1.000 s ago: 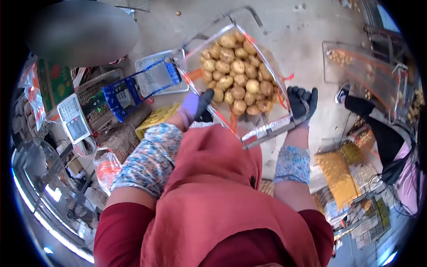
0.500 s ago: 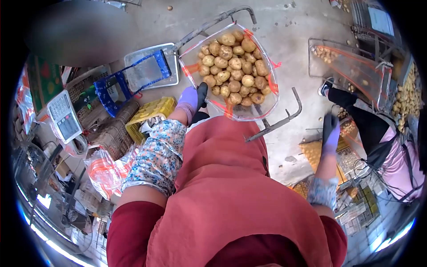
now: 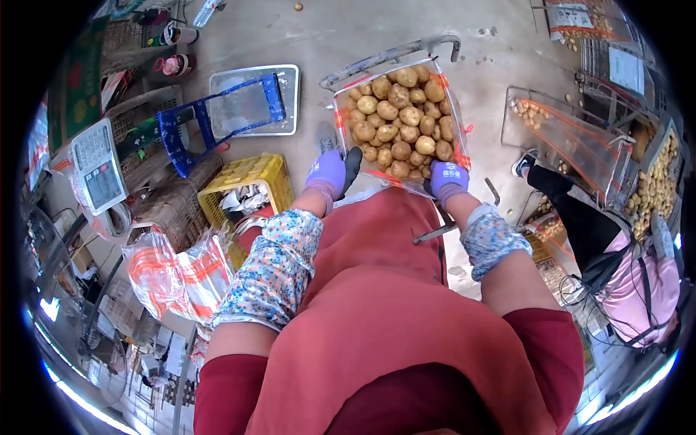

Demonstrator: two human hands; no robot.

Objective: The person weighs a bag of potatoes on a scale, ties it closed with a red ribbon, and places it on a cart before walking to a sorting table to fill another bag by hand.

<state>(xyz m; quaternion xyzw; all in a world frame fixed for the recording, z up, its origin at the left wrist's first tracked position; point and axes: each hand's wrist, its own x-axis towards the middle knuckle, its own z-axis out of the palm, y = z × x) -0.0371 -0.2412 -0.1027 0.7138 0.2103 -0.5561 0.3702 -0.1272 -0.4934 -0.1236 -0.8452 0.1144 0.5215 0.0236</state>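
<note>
An open clear plastic bag with red-orange stripes [image 3: 462, 149] stands in front of me, filled with potatoes [image 3: 408, 116]. My left hand [image 3: 333, 172], in a purple glove with dark fingers, is closed at the bag's near left corner. At the near right corner my right hand [image 3: 446, 177], gloved alike, grips the rim, its fingertips partly hidden by the plastic. A metal bar [image 3: 391, 56] of a frame or cart runs along the bag's far side. Another metal bar [image 3: 435, 233] pokes out by my apron.
Left lie a yellow crate [image 3: 250, 168], a blue frame [image 3: 181, 145] on a grey tray [image 3: 293, 101], a scale [image 3: 99, 168] and striped plastic bags [image 3: 177, 272]. At right a person in pink [image 3: 638, 283] sits by another bag [image 3: 573, 138] and loose potatoes [image 3: 656, 177].
My right hand has come in from the far right and taken hold of the bag's near right corner. The bag appears further right in view; my left hand stays at its near left corner.
</note>
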